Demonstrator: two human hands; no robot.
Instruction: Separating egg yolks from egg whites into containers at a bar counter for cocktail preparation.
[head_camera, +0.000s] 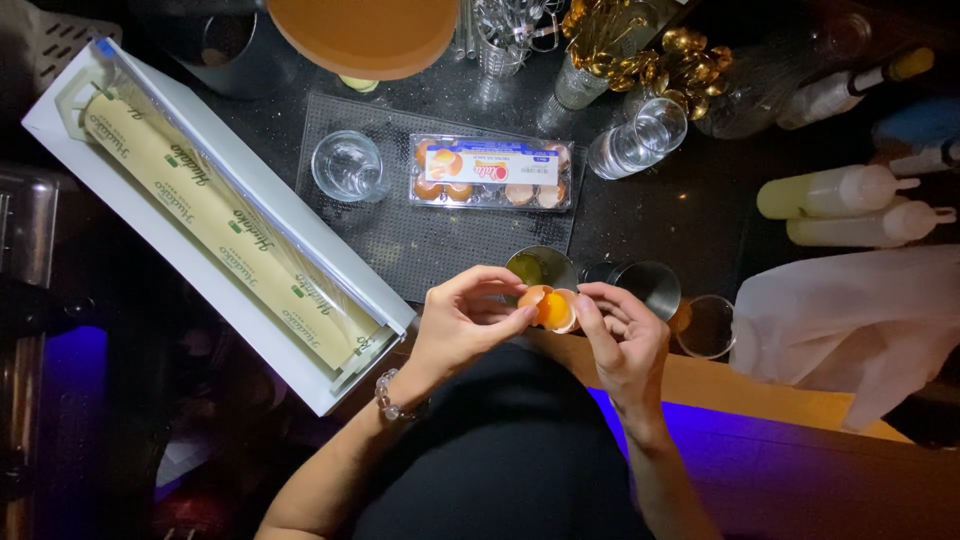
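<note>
Cracked egg (549, 309) between both hands, yolk apparently inside.

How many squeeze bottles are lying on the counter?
2 for certain: a yellow-green squeeze bottle lies at the right, and a paler squeeze bottle lies just below it. The dim bottles at the far right corner may be more of the same, but I cannot tell.

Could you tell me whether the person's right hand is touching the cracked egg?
Touching. The head view shows the right hand with fingertips on the cracked egg, opposite the left hand.
</note>
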